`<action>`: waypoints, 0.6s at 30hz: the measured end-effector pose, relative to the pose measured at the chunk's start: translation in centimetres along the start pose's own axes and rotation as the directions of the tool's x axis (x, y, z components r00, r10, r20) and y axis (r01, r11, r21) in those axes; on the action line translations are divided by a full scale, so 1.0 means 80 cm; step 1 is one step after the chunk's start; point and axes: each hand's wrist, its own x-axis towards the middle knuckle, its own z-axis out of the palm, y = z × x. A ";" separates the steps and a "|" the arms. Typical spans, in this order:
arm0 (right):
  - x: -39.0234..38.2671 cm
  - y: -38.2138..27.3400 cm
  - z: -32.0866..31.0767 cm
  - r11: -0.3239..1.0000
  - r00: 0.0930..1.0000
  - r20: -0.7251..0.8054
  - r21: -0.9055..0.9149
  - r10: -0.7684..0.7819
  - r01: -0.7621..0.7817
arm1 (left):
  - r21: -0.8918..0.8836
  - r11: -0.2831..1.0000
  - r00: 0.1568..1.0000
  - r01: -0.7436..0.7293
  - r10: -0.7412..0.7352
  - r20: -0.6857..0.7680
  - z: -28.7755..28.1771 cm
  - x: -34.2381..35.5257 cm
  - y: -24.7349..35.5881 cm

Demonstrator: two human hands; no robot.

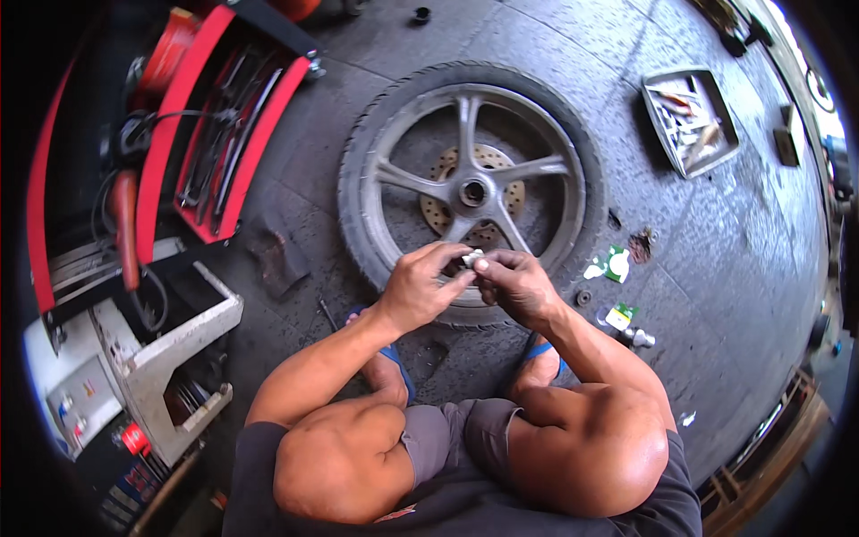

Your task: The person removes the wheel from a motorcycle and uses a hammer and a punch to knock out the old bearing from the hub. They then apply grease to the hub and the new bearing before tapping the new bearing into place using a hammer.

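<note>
My left hand and my right hand meet over the near rim of a motorcycle wheel, which lies flat on the floor. Between the fingertips of both hands is a small pale object, too small to name. Both hands are closed on it, thumbs and forefingers pinching. The wheel has a worn black tyre, grey spokes and a central hub. Under the spokes shows a drilled brake disc.
At left stands a red tool chest with tools, above a whitish cabinet. A metal tray of tools sits at far right. Green-and-white packaging, a small ring and a metal part lie right of the wheel.
</note>
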 end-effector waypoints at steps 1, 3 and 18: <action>-0.005 0.000 -0.008 1.000 1.000 -0.006 -0.001 0.011 -0.011 | 0.046 0.998 0.999 -0.047 0.047 -0.007 0.007 0.003 -0.002; -0.003 0.007 -0.007 0.987 0.997 -0.034 -0.147 -0.065 0.059 | 0.125 0.990 0.997 -0.067 0.069 -0.014 0.003 0.001 -0.005; -0.072 0.024 -0.072 0.811 0.912 -0.225 -0.560 -0.344 0.168 | 0.264 0.948 0.972 -0.179 0.128 0.197 -0.005 0.006 -0.009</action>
